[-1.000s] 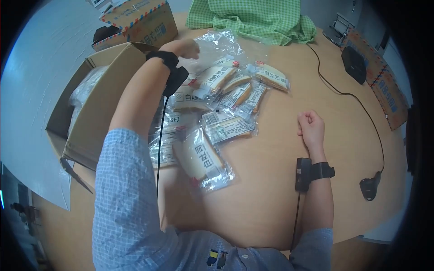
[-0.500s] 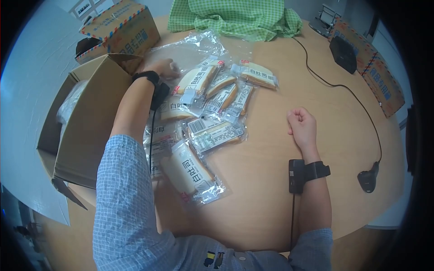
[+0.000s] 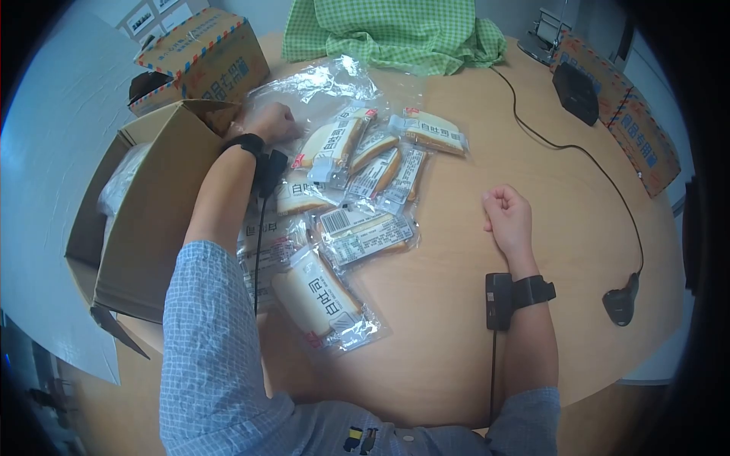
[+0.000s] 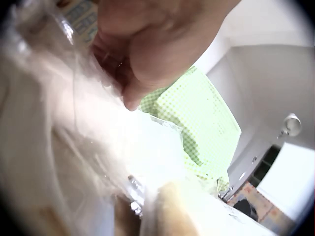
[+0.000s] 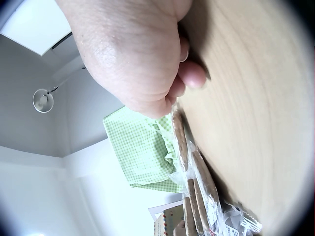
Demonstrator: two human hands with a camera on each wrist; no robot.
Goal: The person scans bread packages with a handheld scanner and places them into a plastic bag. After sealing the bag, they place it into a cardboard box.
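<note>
My left hand (image 3: 275, 122) grips the near left edge of a large clear plastic bag (image 3: 334, 80) at the back left of the table. In the left wrist view its fingers are curled and the thumb presses against shiny film. Right of and below it lie several wrapped slices of white bread, some overlapping; one wrapped bread slice (image 3: 315, 295) lies nearest my body. My right hand (image 3: 508, 218) rests on the table at the right, fingers loosely curled with nothing in them, apart from the bread packs.
A brown cardboard box (image 3: 156, 220) stands tilted at the left, clear plastic inside. Behind it is a printed carton (image 3: 220, 64). A green checked cloth (image 3: 395, 38) lies at the back. A black cable (image 3: 563, 143) runs down the right side to a small black device (image 3: 621, 300).
The left hand has moved left and toward the box from over the bread packs. The clear bag now bulges higher beside it. The right hand stays in its place.
</note>
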